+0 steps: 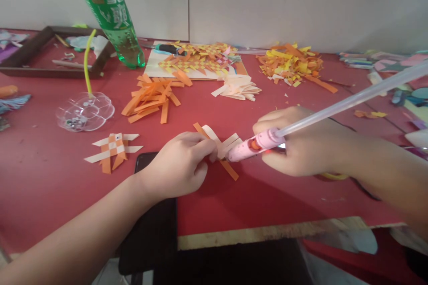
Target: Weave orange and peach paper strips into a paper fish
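Note:
My right hand (pixel 289 142) is wrapped round a pink glue gun (pixel 256 144) with a long clear glue stick coming out of its back. The gun's nozzle touches or nearly touches a small piece of crossed paper strips, cream (pixel 230 142) and orange (pixel 229 170), lying on the red table (pixel 214 209). My left hand (pixel 182 164) pinches this paper piece at its left side, fingers pressed together. Left of my left hand lies a woven orange and cream paper fish (pixel 115 148) with a small eye.
Behind my hands are heaps of orange strips (pixel 155 98), cream strips (pixel 239 87) and yellow-orange scraps (pixel 290 64). A green bottle (pixel 110 13), a clear flower-shaped dish (pixel 85 112) and a dark frame (pixel 50 72) stand at left. A black phone-like slab (pixel 152 231) overhangs the front edge.

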Tool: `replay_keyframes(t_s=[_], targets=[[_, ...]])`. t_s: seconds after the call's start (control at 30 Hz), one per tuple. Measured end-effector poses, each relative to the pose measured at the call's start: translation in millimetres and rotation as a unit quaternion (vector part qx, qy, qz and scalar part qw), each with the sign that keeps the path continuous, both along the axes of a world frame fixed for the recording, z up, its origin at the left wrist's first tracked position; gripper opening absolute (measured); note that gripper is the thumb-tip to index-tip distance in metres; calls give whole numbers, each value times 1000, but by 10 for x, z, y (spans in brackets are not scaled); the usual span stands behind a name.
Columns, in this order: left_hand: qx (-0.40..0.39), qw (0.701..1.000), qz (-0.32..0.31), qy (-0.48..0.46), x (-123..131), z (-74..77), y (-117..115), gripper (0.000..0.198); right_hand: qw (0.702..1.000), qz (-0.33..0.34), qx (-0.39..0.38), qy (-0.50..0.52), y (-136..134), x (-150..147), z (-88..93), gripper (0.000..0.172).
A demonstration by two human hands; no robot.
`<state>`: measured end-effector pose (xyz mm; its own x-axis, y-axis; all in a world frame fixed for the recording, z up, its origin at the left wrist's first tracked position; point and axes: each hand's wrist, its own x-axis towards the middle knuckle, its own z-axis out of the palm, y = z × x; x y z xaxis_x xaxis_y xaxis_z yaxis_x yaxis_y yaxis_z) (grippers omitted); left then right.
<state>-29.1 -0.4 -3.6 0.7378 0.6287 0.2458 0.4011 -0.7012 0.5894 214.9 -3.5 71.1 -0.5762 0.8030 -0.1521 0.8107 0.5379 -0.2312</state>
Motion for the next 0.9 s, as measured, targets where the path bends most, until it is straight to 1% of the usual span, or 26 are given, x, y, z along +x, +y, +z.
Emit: replay_keyframes(t_s=[0.13,0.3,0.43,0.63,0.73,0.8,0.9], targets=[[8,1000,2,-2,4,-5,5,26,1000,-19,-6,-13,-11,2,5,24],[2,1000,5,7,2,-7,15,26,1000,-6,-6,-12,-20,-28,45,21],[4,1000,2,10,3,-5,15,26,999,-16,-8,-49,-17,-22,68,19],[10,1000,5,18,5,6,9,26,999,-12,1,-38,-19,-31,59,18],[16,1000,5,15,6,13,10,26,998,-18,7,-64,-27,-45,79,18],[17,1000,3,19,7,13,12,26,996,-28,4,-79,-21,-23,104,18],[20,999,2,30,8,6,10,27,998,-48,-10,-43,34,106,133,13]])
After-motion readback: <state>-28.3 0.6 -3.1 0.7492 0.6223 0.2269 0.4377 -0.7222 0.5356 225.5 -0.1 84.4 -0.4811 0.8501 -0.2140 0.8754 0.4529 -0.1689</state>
